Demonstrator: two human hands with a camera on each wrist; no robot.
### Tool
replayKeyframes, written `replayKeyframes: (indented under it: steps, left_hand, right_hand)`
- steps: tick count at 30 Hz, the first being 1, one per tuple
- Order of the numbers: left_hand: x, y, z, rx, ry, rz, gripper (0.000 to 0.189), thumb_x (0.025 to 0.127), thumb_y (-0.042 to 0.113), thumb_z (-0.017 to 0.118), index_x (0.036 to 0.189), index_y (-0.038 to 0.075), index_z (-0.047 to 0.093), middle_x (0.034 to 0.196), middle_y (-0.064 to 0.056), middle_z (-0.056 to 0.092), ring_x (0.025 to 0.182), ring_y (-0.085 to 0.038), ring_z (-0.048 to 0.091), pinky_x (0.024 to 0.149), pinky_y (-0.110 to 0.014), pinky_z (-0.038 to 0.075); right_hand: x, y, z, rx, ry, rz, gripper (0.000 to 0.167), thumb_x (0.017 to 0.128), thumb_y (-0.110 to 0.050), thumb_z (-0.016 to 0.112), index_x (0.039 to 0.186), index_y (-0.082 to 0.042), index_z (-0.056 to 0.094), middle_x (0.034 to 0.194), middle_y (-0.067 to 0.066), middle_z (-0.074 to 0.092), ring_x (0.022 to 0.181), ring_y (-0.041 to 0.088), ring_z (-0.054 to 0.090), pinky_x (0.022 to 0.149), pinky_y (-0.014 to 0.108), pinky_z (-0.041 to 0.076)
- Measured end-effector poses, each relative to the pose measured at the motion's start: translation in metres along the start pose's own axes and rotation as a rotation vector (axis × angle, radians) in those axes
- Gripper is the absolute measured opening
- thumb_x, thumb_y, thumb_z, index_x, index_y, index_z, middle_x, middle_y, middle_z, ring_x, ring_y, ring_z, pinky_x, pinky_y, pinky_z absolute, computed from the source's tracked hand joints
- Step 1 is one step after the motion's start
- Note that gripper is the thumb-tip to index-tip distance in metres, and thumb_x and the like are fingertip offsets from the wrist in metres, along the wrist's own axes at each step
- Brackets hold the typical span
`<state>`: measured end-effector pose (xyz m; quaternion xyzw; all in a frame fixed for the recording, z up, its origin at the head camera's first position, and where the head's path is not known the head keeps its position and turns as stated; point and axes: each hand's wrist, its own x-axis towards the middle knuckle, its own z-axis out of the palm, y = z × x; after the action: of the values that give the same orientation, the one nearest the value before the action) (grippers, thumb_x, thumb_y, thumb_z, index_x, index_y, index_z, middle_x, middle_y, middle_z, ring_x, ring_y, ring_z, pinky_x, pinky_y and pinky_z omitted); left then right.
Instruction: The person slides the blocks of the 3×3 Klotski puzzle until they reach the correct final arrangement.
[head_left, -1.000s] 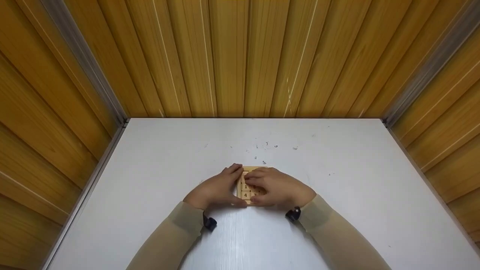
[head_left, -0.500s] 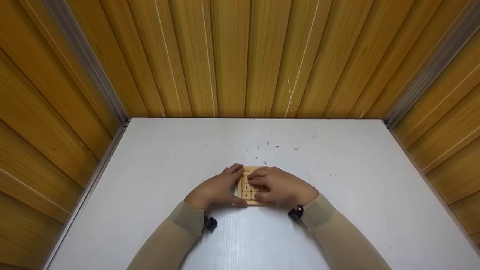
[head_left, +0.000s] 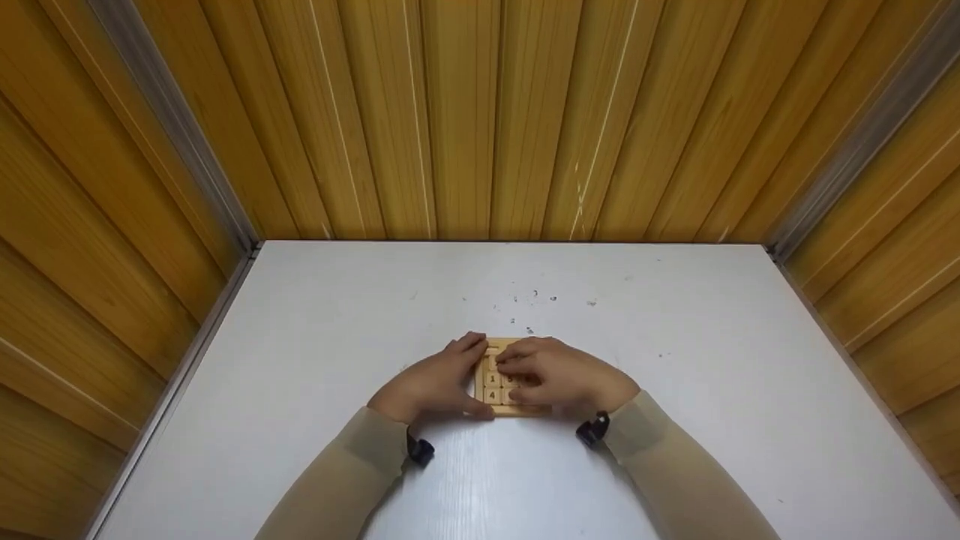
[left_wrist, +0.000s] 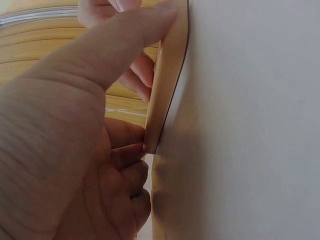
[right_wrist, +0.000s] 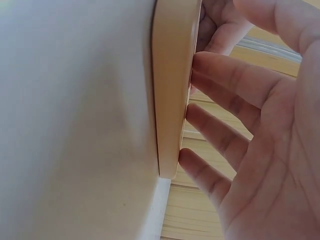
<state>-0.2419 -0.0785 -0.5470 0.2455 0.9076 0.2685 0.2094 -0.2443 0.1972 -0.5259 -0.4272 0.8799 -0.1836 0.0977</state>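
A small wooden number slide puzzle [head_left: 501, 411] lies flat on the white table, in the middle of the head view. Tiles marked 1 [head_left: 492, 379] and 4 [head_left: 492, 395] show near its left side; other tiles are partly hidden under fingers. My left hand [head_left: 436, 381] grips the frame at its left side, thumb at the near edge and fingers at the far left corner. My right hand [head_left: 574, 375] lies over the puzzle's right part, its fingertips touching the tiles. In the right wrist view, the fingers [right_wrist: 215, 130] reach fairly straight to the puzzle's top face.
The white table [head_left: 337, 300] carries several small dark marks [head_left: 536, 296] beyond the puzzle. Yellow wood-look panels [head_left: 457, 120] stand at the back and both sides, with grey metal posts [head_left: 180, 127] at the corners.
My right hand has shifted slightly to the right, its thumb drawing back from the tile row nearest me. The left hand keeps its grip on the frame. The head view has tilted slightly.
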Motion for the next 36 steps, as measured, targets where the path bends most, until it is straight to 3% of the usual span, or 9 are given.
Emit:
replayKeyframes:
  steps: [9, 29, 36]
  left_hand:
    - [-0.0029, 0.0009, 0.002, 0.015, 0.006, 0.014, 0.132, 0.084, 0.066, 0.094, 0.183, 0.018, 0.021, 0.193, 0.005, 0.013, 0.18, -0.028, 0.015, 0.144, -0.053, 0.027]
    - [-0.004, 0.003, 0.0003, 0.005, 0.002, -0.017, 0.131, 0.084, 0.063, 0.096, 0.183, 0.02, 0.021, 0.193, 0.007, 0.013, 0.18, -0.027, 0.013, 0.145, -0.052, 0.026]
    - [-0.0036, 0.0029, 0.001, 0.015, -0.001, -0.015, 0.133, 0.084, 0.064, 0.096, 0.183, 0.019, 0.02, 0.193, 0.005, 0.012, 0.18, -0.026, 0.013, 0.145, -0.052, 0.026]
  right_hand:
    - [-0.0005, -0.0024, 0.0006, 0.013, 0.023, -0.016, 0.043, 0.105, -0.024, 0.072, 0.144, -0.008, 0.078, 0.153, 0.007, 0.072, 0.146, 0.027, 0.067, 0.129, 0.052, 0.051]
    - [-0.0009, 0.0018, 0.0014, 0.021, 0.02, 0.052, 0.033, 0.108, -0.027, 0.071, 0.134, -0.012, 0.085, 0.149, 0.003, 0.074, 0.144, 0.026, 0.068, 0.13, 0.048, 0.052]
    - [-0.001, 0.001, 0.0008, 0.008, 0.024, 0.038, 0.032, 0.109, -0.025, 0.071, 0.132, -0.009, 0.085, 0.148, 0.007, 0.075, 0.143, 0.029, 0.069, 0.127, 0.051, 0.054]
